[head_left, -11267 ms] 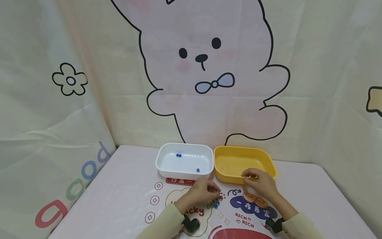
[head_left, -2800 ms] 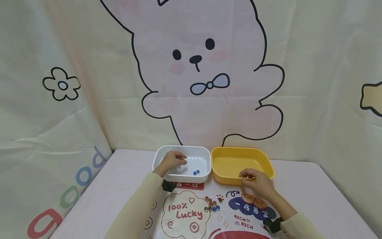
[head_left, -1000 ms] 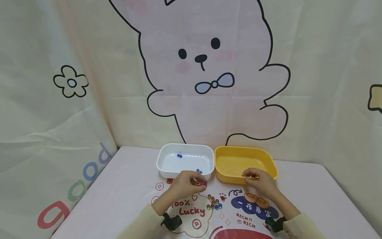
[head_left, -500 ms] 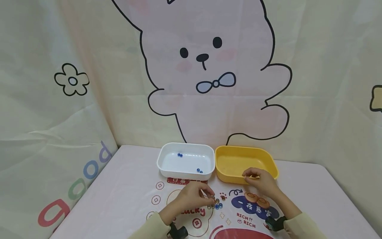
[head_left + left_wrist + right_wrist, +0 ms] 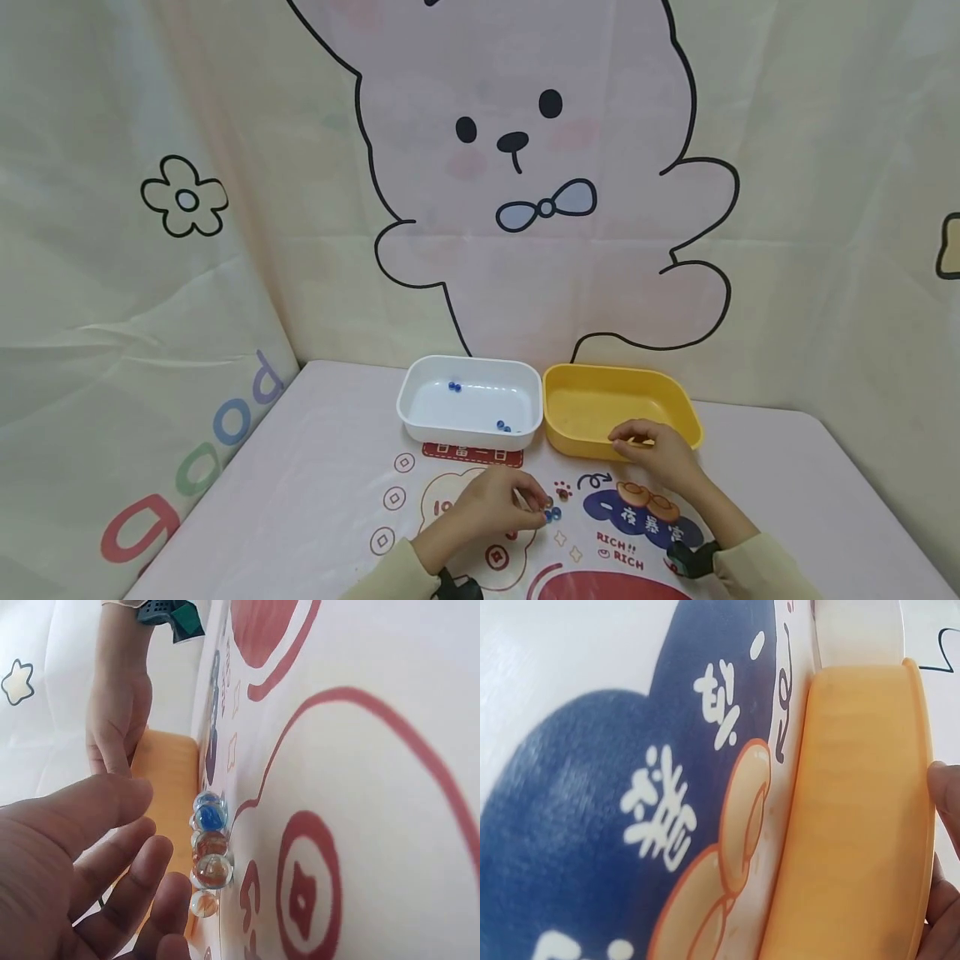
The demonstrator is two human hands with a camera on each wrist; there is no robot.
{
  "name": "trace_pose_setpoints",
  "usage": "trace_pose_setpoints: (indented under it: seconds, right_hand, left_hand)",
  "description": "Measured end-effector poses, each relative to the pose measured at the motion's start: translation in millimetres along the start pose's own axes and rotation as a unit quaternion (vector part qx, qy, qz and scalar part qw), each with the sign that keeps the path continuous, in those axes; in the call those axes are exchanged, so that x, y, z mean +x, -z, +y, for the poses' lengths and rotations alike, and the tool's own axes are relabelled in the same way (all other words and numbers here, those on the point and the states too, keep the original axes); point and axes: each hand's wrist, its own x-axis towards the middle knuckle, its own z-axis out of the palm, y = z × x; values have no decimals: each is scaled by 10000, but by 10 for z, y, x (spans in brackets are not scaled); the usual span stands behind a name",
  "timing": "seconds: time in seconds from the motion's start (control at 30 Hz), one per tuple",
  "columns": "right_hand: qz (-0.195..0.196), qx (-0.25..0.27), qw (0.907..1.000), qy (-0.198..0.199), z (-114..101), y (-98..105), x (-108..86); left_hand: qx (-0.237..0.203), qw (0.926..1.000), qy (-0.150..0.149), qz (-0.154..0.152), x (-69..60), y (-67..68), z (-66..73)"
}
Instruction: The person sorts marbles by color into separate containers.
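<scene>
My left hand point(image 5: 498, 504) hovers at a small cluster of glass marbles point(image 5: 553, 514) on the table, its thumb and fingers apart. In the left wrist view, blue marbles point(image 5: 211, 817) and amber-brown marbles point(image 5: 213, 871) lie just beyond the fingertips, and no marble shows between them. From the head, the hand hides part of the cluster. My right hand point(image 5: 663, 454) holds the front rim of the yellow bin point(image 5: 592, 443); some of its fingers are hidden behind the rim in the right wrist view. Blue marbles point(image 5: 454, 387) lie in the white bin point(image 5: 468, 436).
The two bins stand side by side at the back of the table, against a printed cloth backdrop point(image 5: 630, 283). The white printed tablecloth point(image 5: 322, 467) spreads left and right of the arms. A dark wrist strap point(image 5: 692, 558) sits on the right wrist.
My left hand has come down from the white bin's front edge to the marble cluster. Earlier it was inside that bin, which now holds one more blue marble. The right hand stays put.
</scene>
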Motion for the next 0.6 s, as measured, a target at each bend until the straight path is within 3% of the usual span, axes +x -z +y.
trace_pose_setpoints:
  seconds: [0.6]
  right_hand:
    - [-125, -92, 9999, 63, -6, 22, 18]
  left_hand:
    - [419, 9984, 315, 188, 48, -132, 52]
